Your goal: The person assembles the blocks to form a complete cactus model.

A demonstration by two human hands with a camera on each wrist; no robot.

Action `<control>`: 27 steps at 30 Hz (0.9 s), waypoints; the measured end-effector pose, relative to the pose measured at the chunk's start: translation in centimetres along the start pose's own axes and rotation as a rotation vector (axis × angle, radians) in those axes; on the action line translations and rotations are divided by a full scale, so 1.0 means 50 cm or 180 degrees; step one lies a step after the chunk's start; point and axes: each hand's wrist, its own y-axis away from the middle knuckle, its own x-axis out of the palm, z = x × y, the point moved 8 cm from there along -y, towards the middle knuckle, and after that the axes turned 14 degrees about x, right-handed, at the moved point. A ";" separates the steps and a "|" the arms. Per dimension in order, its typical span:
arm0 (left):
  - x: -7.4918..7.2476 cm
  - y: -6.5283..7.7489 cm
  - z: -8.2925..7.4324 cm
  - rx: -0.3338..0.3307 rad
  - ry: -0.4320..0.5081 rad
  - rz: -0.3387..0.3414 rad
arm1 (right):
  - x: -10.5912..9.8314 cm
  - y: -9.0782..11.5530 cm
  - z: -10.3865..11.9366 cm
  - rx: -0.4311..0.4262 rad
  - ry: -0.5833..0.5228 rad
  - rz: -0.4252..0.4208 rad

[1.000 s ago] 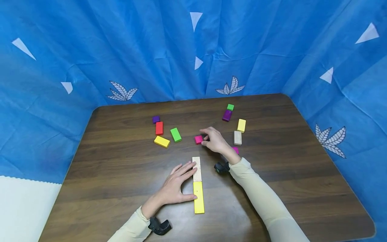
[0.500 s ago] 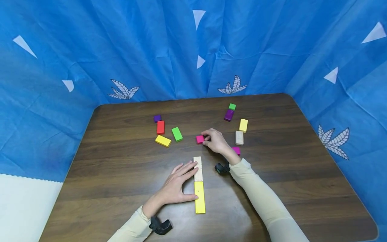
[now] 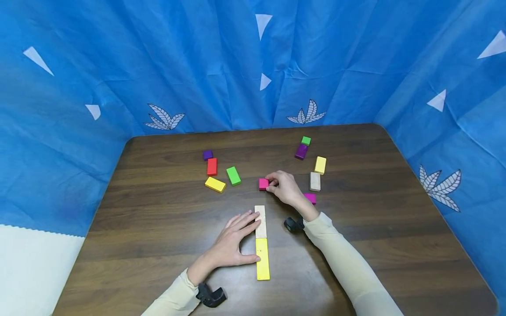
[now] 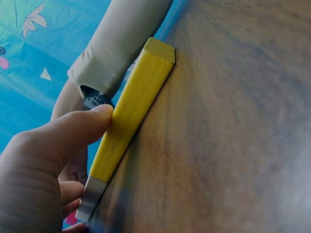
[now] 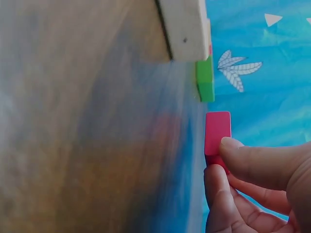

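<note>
On the table, an unpainted wooden block (image 3: 261, 231) and a yellow block (image 3: 263, 269) lie end to end in one straight line. My left hand (image 3: 228, 246) is spread along their left side, fingertips over the unpainted block. Its straight thumb touches the side of the yellow block (image 4: 129, 109), as the left wrist view shows. Farther back, my right hand (image 3: 285, 188) pinches a small pink block (image 3: 263, 184) between thumb and fingers. In the right wrist view, the thumb presses the face of this pink block (image 5: 217, 130), with curled fingers beneath.
Left of the pink block lie green (image 3: 233, 175), yellow (image 3: 215, 184), red (image 3: 212, 166) and purple (image 3: 207, 155) blocks. Another group at right has a magenta block (image 3: 310, 198), a pale wooden block (image 3: 315, 181) and several others. A blue curtain (image 3: 221, 66) surrounds the table.
My right thumb and fingers have closed in on the pink block, which now lies slightly straighter. My left hand stays on the line of blocks. The head view has shifted slightly.
</note>
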 end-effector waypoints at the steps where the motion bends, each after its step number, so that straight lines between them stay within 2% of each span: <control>1: 0.001 0.000 0.000 0.0002 -0.0002 0.0006 | -0.002 0.005 0.001 -0.0008 -0.0005 -0.0001; 9: 0.005 0.000 0.002 -0.0061 0.0056 0.0048 | 0.001 0.039 0.007 -0.0059 -0.0093 0.0122; 14: 0.001 0.001 0.000 0.0000 0.0003 -0.0024 | 0.007 0.054 0.016 -0.0144 -0.0123 0.0190; 27: 0.002 0.002 0.001 0.0008 0.0021 -0.0019 | 0.030 0.064 0.026 -0.0279 -0.0043 0.0313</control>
